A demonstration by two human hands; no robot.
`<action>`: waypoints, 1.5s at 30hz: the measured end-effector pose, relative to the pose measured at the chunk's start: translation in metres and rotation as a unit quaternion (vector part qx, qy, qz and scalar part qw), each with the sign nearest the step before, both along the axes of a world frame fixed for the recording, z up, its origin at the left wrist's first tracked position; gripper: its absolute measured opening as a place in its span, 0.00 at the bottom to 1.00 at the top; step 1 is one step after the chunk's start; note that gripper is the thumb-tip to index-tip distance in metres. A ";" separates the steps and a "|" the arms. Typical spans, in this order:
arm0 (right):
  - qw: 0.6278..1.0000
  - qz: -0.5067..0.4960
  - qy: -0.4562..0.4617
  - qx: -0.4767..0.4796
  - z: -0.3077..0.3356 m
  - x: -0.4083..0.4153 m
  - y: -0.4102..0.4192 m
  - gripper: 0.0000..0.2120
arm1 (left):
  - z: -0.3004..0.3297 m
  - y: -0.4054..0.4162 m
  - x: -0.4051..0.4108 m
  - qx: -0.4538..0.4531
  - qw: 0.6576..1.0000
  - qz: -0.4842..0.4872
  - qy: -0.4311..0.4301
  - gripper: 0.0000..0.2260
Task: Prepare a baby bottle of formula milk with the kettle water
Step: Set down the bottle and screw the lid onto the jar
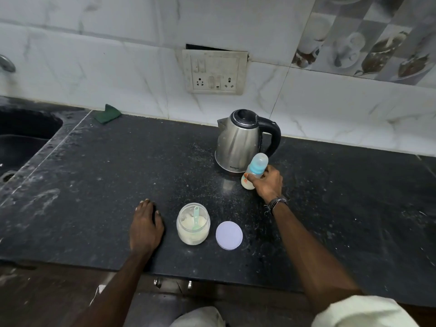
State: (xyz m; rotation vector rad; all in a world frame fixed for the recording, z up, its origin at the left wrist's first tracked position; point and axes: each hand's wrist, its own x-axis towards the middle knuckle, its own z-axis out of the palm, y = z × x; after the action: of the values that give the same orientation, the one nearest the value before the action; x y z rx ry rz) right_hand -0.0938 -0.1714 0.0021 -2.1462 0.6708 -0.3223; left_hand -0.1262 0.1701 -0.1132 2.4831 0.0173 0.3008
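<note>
A small baby bottle (256, 166) with a blue collar and clear cap stands tilted on the dark counter, milky liquid in its base. My right hand (269, 184) is closed around its lower body. Just behind it stands a steel kettle (238, 141) with a black lid and handle. Nearer to me is an open clear jar of white formula powder (193, 224) with a green scoop stuck in it. Its round pale lid (229, 235) lies flat to the right of the jar. My left hand (146, 226) rests palm down on the counter, left of the jar.
A black sink (23, 138) is set into the counter (118, 175) at the far left. A green cloth (107, 113) lies against the tiled wall, and a switch and socket plate (215, 72) hangs above the kettle. The counter's front edge runs just below my left wrist.
</note>
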 end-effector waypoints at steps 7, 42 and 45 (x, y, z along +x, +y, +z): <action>1.000 0.010 0.009 -0.012 -0.020 0.001 0.003 0.29 | 0.004 -0.002 0.000 0.010 1.000 0.008 0.008 0.14; 0.968 0.175 0.108 -0.141 -0.026 -0.103 0.053 0.28 | 0.032 -0.013 -0.030 -0.208 0.975 -0.020 -0.070 0.32; 0.918 0.284 0.188 -0.203 -0.027 -0.104 0.062 0.43 | 0.032 -0.023 -0.041 -0.207 0.971 -0.100 -0.069 0.39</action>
State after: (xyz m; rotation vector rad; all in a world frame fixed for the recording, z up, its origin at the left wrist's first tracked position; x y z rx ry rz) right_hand -0.1976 -0.1095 -0.0246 -2.7187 0.1552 0.3037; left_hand -0.1668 0.1469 -0.0815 2.0258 -0.2075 0.3430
